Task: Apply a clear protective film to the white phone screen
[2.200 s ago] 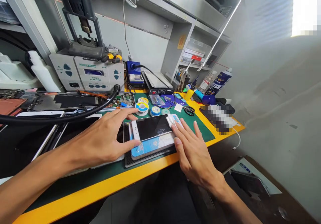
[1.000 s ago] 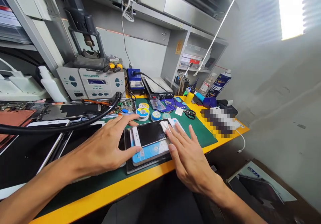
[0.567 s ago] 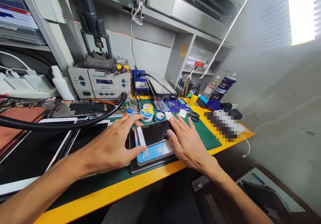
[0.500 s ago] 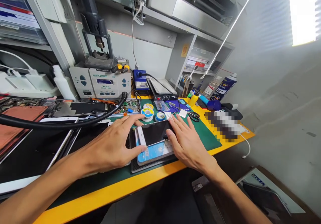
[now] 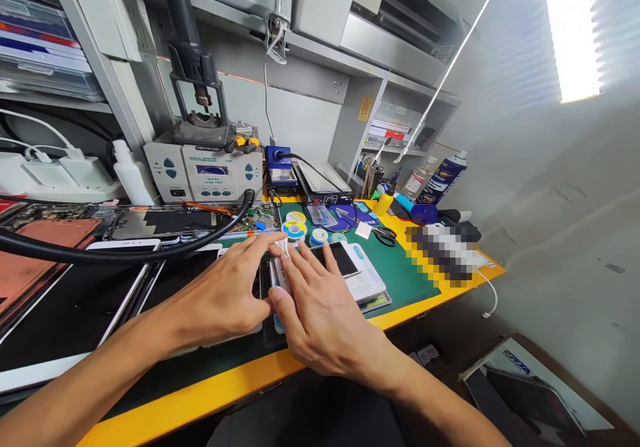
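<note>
A phone with a dark screen [image 5: 345, 260] lies face up on a white and blue box [image 5: 371, 279]. My left hand [image 5: 235, 287] curves around the phone's left end, its thumb at the near edge and its fingers at the far edge. My right hand [image 5: 323, 307] lies across the left part of the phone, fingers stretched forward and covering much of the screen. A crumpled white wipe [image 5: 283, 245] pokes out at the right fingertips, close to the left index finger. Beneath the box is a dark perforated pad, mostly hidden.
Solder spools [image 5: 294, 231] and scissors [image 5: 385, 235] lie beyond the phone on the green mat [image 5: 410, 270]. Large screens [image 5: 70, 293] fill the left side, crossed by a thick black hose [image 5: 125, 252]. A hot-air station [image 5: 205, 170] stands behind. A spray can [image 5: 445, 177] is at the back right.
My right hand has slid left along the phone with the white wipe, uncovering the right end of the phone and box. My left hand stays at the left end.
</note>
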Demonstrator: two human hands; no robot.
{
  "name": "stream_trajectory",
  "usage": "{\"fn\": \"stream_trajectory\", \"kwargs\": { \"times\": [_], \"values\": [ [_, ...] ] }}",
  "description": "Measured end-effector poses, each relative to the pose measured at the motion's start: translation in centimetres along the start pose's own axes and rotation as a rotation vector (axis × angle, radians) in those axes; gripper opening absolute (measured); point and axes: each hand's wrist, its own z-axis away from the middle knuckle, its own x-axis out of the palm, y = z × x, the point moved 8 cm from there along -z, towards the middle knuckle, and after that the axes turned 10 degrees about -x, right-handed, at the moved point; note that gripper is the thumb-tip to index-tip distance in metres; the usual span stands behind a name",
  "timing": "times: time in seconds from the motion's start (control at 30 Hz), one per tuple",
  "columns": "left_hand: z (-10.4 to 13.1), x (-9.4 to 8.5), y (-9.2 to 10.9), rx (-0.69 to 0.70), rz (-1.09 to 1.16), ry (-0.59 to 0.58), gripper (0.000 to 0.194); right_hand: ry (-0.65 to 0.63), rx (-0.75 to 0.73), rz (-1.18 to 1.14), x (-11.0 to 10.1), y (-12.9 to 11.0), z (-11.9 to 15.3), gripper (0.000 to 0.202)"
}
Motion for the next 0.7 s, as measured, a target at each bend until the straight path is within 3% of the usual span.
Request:
{"fn": "stream_trajectory", "kwargs": {
  "times": [0.13,0.33,0.7],
  "values": [
    [-0.1,0.1,-0.4,-0.005,-0.017,-0.018,0.089,0.001,-0.010,-0.013,0.0,-0.9,-0.1,0.059],
    [-0.1,-0.3,0.2,-0.006,-0.052,-0.007,0.076,-0.032,-0.041,-0.038,0.0,-2.0,0.9,0.057],
    [0.2,-0.2,0.4,0.018,-0.045,0.006,0.070,-0.023,-0.016,-0.046,0.2,-1.5,3.6,0.055]
  ]
}}
